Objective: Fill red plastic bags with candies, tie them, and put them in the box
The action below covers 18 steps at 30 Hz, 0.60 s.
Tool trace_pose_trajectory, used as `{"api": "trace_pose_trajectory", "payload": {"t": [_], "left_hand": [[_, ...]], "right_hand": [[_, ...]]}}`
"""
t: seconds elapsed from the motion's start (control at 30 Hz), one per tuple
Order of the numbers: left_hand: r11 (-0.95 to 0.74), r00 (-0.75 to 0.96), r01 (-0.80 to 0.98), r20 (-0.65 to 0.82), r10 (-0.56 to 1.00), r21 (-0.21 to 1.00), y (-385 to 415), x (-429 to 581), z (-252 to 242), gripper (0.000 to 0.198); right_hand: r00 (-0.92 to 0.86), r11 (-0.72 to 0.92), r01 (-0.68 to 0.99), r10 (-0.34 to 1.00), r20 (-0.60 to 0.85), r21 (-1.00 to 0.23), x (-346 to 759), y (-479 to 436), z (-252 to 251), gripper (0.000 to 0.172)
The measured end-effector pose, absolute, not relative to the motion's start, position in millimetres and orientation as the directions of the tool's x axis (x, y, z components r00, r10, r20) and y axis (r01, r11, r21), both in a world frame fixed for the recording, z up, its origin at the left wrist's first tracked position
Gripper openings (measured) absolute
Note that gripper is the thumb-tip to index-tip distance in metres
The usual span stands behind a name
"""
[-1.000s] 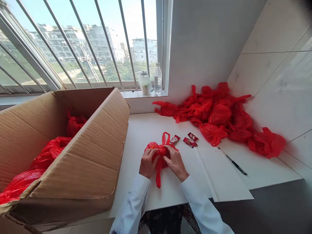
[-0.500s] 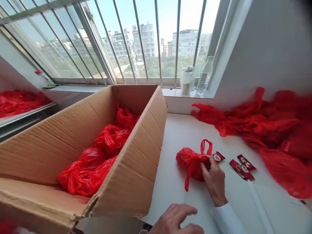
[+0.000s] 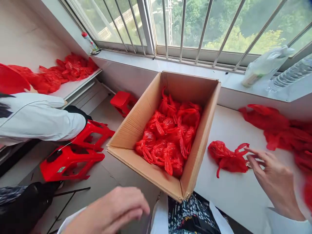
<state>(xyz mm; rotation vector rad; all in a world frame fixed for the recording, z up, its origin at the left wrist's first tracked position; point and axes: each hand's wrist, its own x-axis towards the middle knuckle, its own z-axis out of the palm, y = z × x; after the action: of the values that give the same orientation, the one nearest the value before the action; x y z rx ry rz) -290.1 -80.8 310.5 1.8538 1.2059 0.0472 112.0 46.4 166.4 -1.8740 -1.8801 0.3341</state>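
Note:
A tied red plastic bag (image 3: 226, 157) lies on the white table, its handle loop pointing toward my right hand (image 3: 274, 180). The thumb and forefinger of that hand are bent and slightly apart, with their tips right at the loop. Partly covered by my thumb, a small wrapped packet shows at the bag's edge. My left hand (image 3: 110, 209) hangs in the air before the near side of the cardboard box (image 3: 143, 118), fingers stretched and holding nothing. Several knotted red bags (image 3: 168, 130) fill the bottom of the box.
More red bags (image 3: 280, 125) are heaped at the table's right. Red stools (image 3: 70, 162) and a co-worker's light sleeve (image 3: 46, 117) are at left, beside another pile of red bags (image 3: 60, 73). A plastic bottle (image 3: 292, 73) stands on the windowsill.
The view has swung left and down, showing more of the box's inside. My right hand has loosened from the bag and drawn slightly back. The bag still lies on the table.

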Motion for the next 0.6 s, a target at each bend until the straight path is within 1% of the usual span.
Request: {"api": "trace_pose_trajectory", "payload": {"t": [0.03, 0.07, 0.1, 0.13, 0.17, 0.2, 0.23, 0.27, 0.33, 0.37, 0.43, 0.5, 0.6], "left_hand": [[-0.138, 0.508, 0.749, -0.428, 0.748, 0.648, -60, -303, 314, 0.027], [-0.145, 0.474, 0.776, -0.417, 0.776, 0.613, -39, -314, 311, 0.024], [-0.186, 0.462, 0.818, -0.430, 0.776, 0.545, -18, -323, 302, 0.023], [-0.217, 0.472, 0.830, -0.440, 0.764, 0.514, 2, -331, 289, 0.021], [-0.246, 0.484, 0.836, -0.448, 0.752, 0.491, 20, -338, 273, 0.018], [-0.268, 0.490, 0.844, -0.466, 0.737, 0.464, 35, -345, 258, 0.016], [-0.288, 0.494, 0.851, -0.485, 0.721, 0.438, 47, -350, 242, 0.015], [-0.306, 0.498, 0.857, -0.510, 0.701, 0.415, 56, -356, 229, 0.016], [-0.336, 0.488, 0.871, -0.554, 0.675, 0.359, 67, -366, 209, 0.019], [-0.350, 0.481, 0.877, -0.568, 0.668, 0.330, 69, -369, 201, 0.020], [-0.383, 0.473, 0.880, -0.576, 0.666, 0.280, 70, -368, 188, 0.022], [-0.432, 0.496, 0.865, -0.566, 0.658, 0.255, 66, -358, 175, 0.028], [-0.532, 0.598, 0.793, -0.543, 0.589, 0.296, 53, -336, 150, 0.039]], "right_hand": [[0.013, 0.109, 0.853, 0.973, 0.229, -0.511, 88, 47, 197, 0.029], [-0.058, 0.204, 0.825, 0.958, 0.279, -0.528, 60, 48, 224, 0.024], [-0.173, 0.330, 0.770, 0.932, 0.318, -0.546, 30, 48, 244, 0.021], [-0.336, 0.458, 0.686, 0.889, 0.311, -0.565, -1, 49, 256, 0.022], [-0.530, 0.555, 0.605, 0.816, 0.231, -0.571, -31, 49, 260, 0.024], [-0.694, 0.612, 0.546, 0.713, 0.100, -0.572, -60, 48, 256, 0.024], [-0.785, 0.633, 0.521, 0.619, -0.030, -0.572, -87, 47, 246, 0.022], [-0.807, 0.616, 0.544, 0.569, -0.155, -0.569, -109, 46, 231, 0.018], [-0.767, 0.562, 0.619, 0.582, -0.268, -0.549, -140, 42, 193, 0.020], [-0.729, 0.526, 0.666, 0.608, -0.314, -0.529, -148, 39, 174, 0.017], [-0.636, 0.448, 0.758, 0.667, -0.388, -0.474, -155, 34, 142, 0.014], [-0.546, 0.379, 0.830, 0.706, -0.452, -0.410, -152, 28, 122, 0.022], [-0.466, 0.326, 0.881, 0.724, -0.508, -0.343, -147, 20, 109, 0.026]]}}
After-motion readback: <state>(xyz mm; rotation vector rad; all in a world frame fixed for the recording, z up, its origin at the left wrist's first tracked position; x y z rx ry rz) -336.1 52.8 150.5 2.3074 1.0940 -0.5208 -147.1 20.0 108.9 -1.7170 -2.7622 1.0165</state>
